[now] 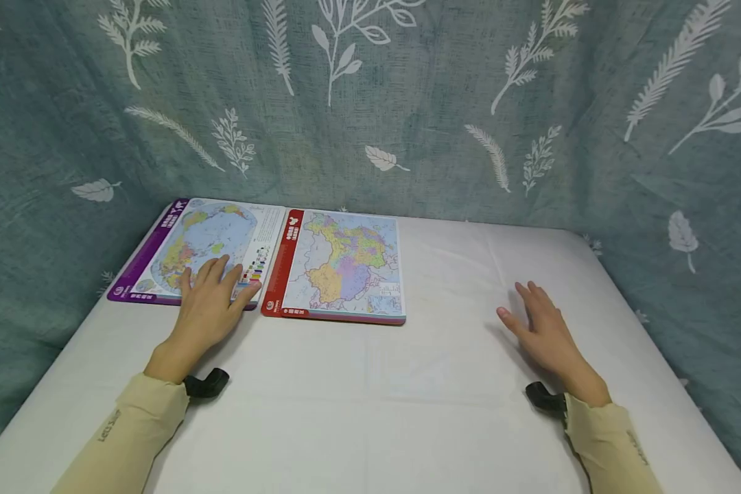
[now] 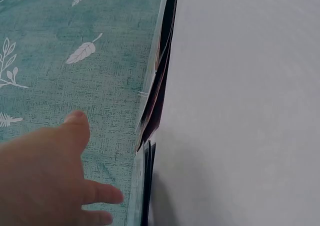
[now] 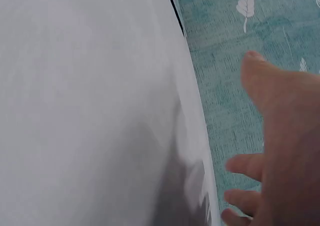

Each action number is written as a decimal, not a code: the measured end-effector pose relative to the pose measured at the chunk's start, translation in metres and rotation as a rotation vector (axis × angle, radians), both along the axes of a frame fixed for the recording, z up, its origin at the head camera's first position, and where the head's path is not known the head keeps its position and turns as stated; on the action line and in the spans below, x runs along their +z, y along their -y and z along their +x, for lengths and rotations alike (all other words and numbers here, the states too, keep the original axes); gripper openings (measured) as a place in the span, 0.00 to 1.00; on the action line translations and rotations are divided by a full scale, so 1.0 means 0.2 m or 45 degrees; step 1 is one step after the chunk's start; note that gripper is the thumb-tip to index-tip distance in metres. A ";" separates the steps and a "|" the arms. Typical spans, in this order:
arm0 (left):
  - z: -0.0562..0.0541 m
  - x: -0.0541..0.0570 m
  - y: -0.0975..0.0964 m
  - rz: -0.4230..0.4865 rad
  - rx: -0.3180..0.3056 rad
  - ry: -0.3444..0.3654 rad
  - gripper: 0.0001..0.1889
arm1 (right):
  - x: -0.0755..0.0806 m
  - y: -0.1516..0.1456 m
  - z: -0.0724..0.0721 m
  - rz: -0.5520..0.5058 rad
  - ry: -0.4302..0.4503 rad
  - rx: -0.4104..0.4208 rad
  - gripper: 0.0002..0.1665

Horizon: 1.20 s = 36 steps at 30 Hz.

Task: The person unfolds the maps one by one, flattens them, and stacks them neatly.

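Observation:
On the table's left lies a purple-edged board with a world map (image 1: 206, 230); its binding or exact kind is not clear. Beside it, to the right, is a red-edged board with a map of China (image 1: 346, 264). My left hand (image 1: 210, 302) is over the lower right part of the world map board, fingers spread and fairly straight, covering some of the print. Whether it touches the board I cannot tell. Far to the right, my right hand (image 1: 546, 336) is over the white cloth with fingers extended, holding nothing. Both boards show edge-on in the left wrist view.
A white cloth (image 1: 444, 384) covers the table. Teal fabric (image 1: 432, 158) with white leaf prints hangs behind the table and along both sides. Black wrist mounts (image 1: 206, 384) sit at the cuffs of the beige sleeves (image 1: 130, 432).

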State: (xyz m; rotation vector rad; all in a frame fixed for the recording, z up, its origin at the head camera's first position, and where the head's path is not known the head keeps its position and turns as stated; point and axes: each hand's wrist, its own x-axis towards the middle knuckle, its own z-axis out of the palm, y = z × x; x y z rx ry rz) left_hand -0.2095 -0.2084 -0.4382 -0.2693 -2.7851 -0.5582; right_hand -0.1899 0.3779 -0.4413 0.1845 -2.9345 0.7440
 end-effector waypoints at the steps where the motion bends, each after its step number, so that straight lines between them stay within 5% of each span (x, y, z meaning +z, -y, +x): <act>1: 0.00 0.00 0.00 0.001 0.001 0.012 0.33 | 0.00 0.02 0.00 0.010 0.023 0.001 0.50; 6: 0.00 0.00 -0.01 0.008 0.016 0.062 0.32 | 0.00 0.11 0.02 0.054 0.087 0.020 0.51; 21: -0.01 -0.01 -0.01 0.039 -0.001 0.093 0.32 | -0.04 0.34 -0.02 0.056 -0.026 0.040 0.48; 36: 0.00 -0.02 -0.05 0.042 -0.059 0.083 0.31 | -0.08 0.64 0.00 0.035 -0.022 0.065 0.48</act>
